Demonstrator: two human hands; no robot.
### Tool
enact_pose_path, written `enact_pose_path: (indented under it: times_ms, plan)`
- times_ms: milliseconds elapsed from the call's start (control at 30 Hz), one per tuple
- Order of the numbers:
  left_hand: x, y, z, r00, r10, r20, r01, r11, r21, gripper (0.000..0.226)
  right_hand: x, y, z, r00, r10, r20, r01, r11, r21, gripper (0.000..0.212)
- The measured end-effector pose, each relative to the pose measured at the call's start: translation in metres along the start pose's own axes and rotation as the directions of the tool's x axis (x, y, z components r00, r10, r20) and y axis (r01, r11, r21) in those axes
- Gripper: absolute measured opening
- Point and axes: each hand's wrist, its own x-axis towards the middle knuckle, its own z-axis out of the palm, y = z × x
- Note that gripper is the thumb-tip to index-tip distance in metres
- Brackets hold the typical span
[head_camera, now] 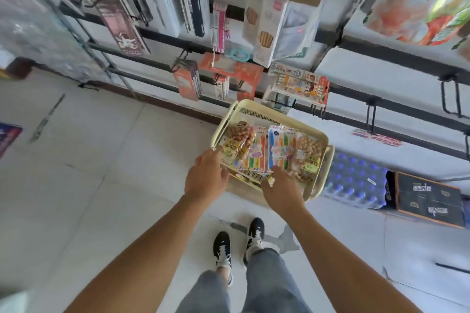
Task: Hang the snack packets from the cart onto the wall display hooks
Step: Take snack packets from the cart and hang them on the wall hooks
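- A cream-coloured cart (321, 178) is seen from above on a pale tiled floor (101, 173), just below a wall display of dark rails.
- Snack packets (276, 154) are packed in the cart's top tray: striped packets in the middle, with bags of round brown snacks (237, 141) at either side.
- The left hand (207, 176) is stretched over the tray's near left corner, its grip released, fingertips at the edge of one brown-snack bag.
- The right hand (281, 189) is lowered at the near rim; a small packet edge (270, 181) is seen at its thumb, but whether it is grasped cannot be told.
- Empty black hooks (370, 119) are seen on the rails at right; boxed goods (187, 81) are hung at left.
- Bottled water (353, 180) is stacked beside the cart.
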Motion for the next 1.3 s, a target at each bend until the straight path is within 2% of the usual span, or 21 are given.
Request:
enact_pose_path:
  times_ms: [367,467,600,800,967,1167,1300]
  plan:
    - [0.088,-0.033,0.069,1.000,0.015,-0.015,-0.014,1.000,0.006,0.044,0.126,-0.009,0.069,0.968,0.154,0.200,-0.181,0.976,0.124,0.056]
    - [0.109,-0.043,0.091,1.000,0.008,-0.022,-0.007,1.000,0.004,0.046,0.170,-0.014,0.089,0.969,0.178,0.171,-0.213,0.953,0.214,0.057]
    - [0.123,-0.059,0.113,0.999,-0.015,-0.042,0.015,1.000,0.001,0.047,0.220,-0.021,0.113,0.977,0.207,0.048,-0.212,0.935,0.284,0.058]
    - [0.132,-0.075,0.123,0.997,-0.054,-0.057,0.053,0.998,-0.020,0.051,0.265,-0.025,0.137,0.933,0.357,0.054,-0.351,0.863,0.362,0.071]
    - [0.135,-0.079,0.116,0.996,-0.075,-0.056,0.073,0.997,-0.026,0.051,0.272,-0.031,0.140,0.938,0.344,0.043,-0.333,0.859,0.389,0.059]
    - [0.121,-0.077,0.088,0.997,-0.058,-0.049,0.057,0.998,-0.020,0.048,0.232,-0.019,0.118,0.954,0.292,0.065,-0.289,0.847,0.446,0.041]
    - [0.099,-0.063,0.056,0.993,-0.105,-0.060,0.096,0.986,-0.134,0.050,0.185,-0.017,0.081,0.973,0.204,0.103,-0.228,0.820,0.524,0.037]
